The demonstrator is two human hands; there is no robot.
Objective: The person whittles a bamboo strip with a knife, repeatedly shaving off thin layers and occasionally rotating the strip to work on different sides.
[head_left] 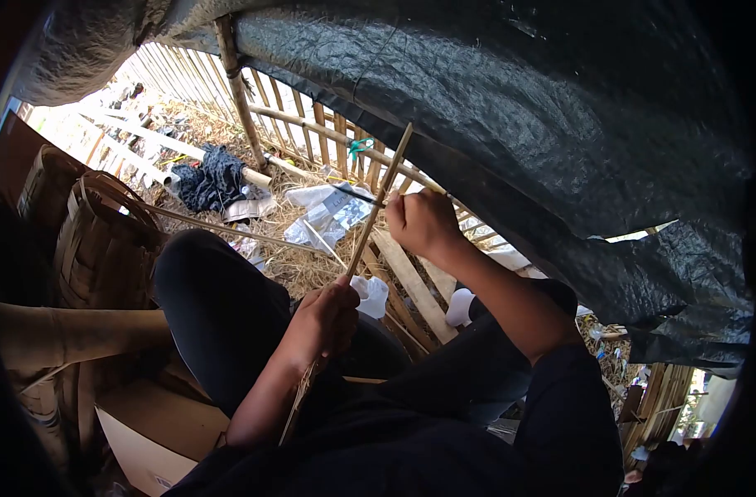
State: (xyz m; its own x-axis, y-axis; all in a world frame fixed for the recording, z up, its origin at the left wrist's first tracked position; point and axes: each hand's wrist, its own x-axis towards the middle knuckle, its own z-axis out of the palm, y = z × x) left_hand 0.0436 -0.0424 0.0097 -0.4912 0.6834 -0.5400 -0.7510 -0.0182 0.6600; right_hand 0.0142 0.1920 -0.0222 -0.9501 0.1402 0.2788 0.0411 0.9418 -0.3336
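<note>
My left hand [324,321] is closed around a long, thin bamboo strip [392,170], which slants from my lap up past my knees. Farther up the strip, my right hand [425,221] makes a fist around a knife [360,196]. Its narrow dark blade points left and crosses the strip just beside the fist. The knife's handle is hidden inside my fingers. A frayed lower end of the strip hangs below my left hand, against my dark clothing.
Woven baskets [105,240] and a thick bamboo pole [76,335] stand at my left, above a cardboard box [158,427]. A black plastic sheet [510,108] hangs over a bamboo fence [312,124]. Planks [415,286], dark cloth [212,178] and plastic litter lie ahead.
</note>
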